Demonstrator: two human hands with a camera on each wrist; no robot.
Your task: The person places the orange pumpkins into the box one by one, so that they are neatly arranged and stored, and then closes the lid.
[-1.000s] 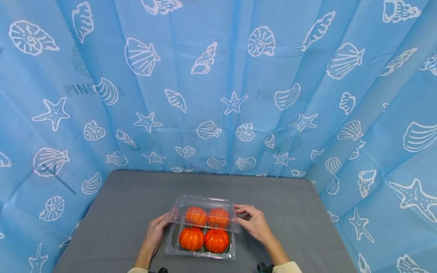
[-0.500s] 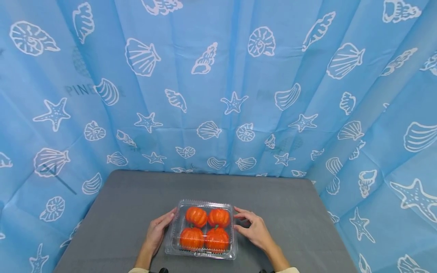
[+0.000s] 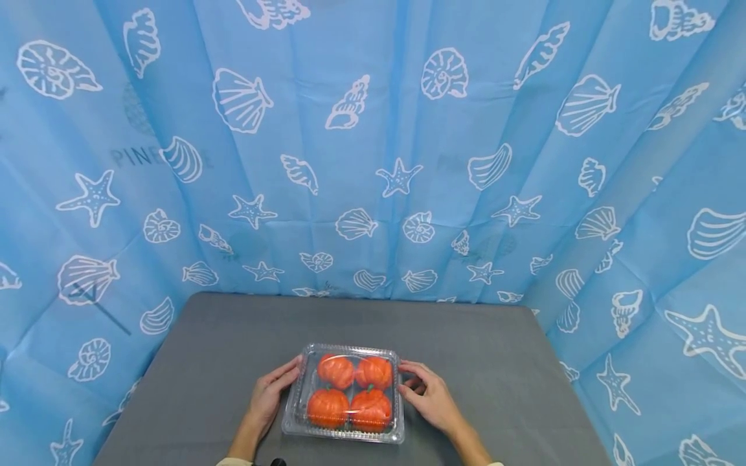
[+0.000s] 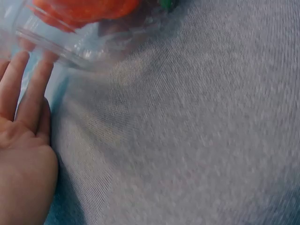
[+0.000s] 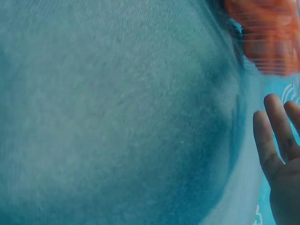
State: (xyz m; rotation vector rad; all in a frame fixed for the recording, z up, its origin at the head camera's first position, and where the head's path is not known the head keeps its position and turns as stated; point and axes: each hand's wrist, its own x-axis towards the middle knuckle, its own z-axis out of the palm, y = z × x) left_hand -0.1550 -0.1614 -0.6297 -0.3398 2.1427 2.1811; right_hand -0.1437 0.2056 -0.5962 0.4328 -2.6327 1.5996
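A clear plastic clamshell box (image 3: 294,424) sits on the table with its lid (image 3: 350,347) lowered over the base. Inside lie several small orange-red ribbed pumpkins (image 3: 371,410) with green stems, showing through the plastic. My left hand (image 3: 265,396) lies along the box's left side; in the left wrist view its straight fingers (image 4: 35,89) touch the plastic wall. On the opposite side, my right hand (image 3: 432,396) has its fingertips right at the back right edge. Its fingers (image 5: 277,124) are extended and spread in the right wrist view.
A grey cloth-covered table (image 3: 478,349) extends around the box. Beyond its back edge and along both sides hangs a blue curtain (image 3: 373,162) printed with white shells and starfish.
The raised lid has come down toward me over the front pumpkins and now covers the whole base. Both hands have stayed beside the box, the right shifting slightly.
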